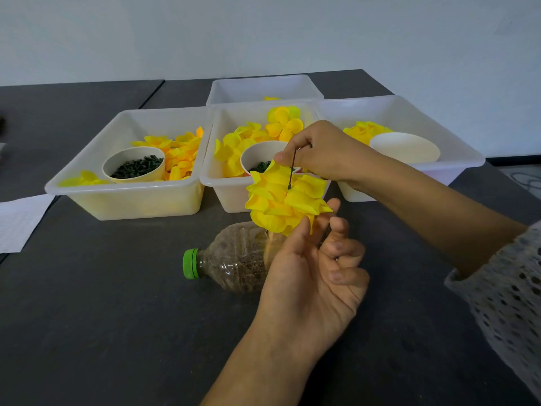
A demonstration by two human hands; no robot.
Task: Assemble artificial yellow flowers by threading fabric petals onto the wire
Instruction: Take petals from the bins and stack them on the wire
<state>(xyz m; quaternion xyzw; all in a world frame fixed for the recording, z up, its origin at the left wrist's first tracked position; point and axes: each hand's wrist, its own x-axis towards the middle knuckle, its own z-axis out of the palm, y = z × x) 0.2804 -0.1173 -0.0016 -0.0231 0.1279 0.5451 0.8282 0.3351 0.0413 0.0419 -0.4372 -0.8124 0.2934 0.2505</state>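
— How far along are you?

— Several petal layers (pixel 285 200) already sit stacked on the wire (pixel 292 168), above the bottle (pixel 231 256). More wait in the tubs (pixel 128 200).

— And your hands?

— My right hand (pixel 319 153) pinches the wire's top; my left hand (pixel 313 273), palm up, supports the petals with thumb and forefinger, other fingers loosely curled.

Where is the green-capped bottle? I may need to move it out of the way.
In the head view, the bottle lies on its side on the dark table, centre, just in front of the middle tub and partly behind the left hand.
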